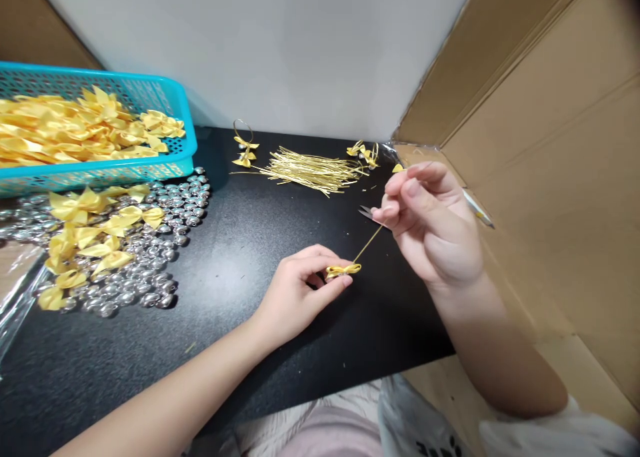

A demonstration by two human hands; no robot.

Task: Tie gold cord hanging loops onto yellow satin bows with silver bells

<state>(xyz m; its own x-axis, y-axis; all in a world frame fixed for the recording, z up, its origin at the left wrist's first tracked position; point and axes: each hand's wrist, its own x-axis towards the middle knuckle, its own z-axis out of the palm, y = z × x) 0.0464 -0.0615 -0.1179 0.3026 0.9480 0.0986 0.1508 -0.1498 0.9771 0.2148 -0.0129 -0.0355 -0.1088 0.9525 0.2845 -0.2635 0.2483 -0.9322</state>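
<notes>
Black surface point(260, 224) below, my left hand point(297, 287) pinches the bow point(344, 269), wire point(369, 244) slanting up-right to my right hand point(435, 224), grip unclear tbh.

Yellow and gold against black on my feed.
I read a yellow bow point(343, 270) with a gold tie point(369, 244), loose yellow bows point(113, 260), mirror-silver beads point(187, 210), gold strands point(315, 170), a turquoise basket point(188, 154) patterned with small holes, a speckled black tabletop point(220, 330), plain white wall point(280, 57), brown cardboard point(560, 150).
</notes>
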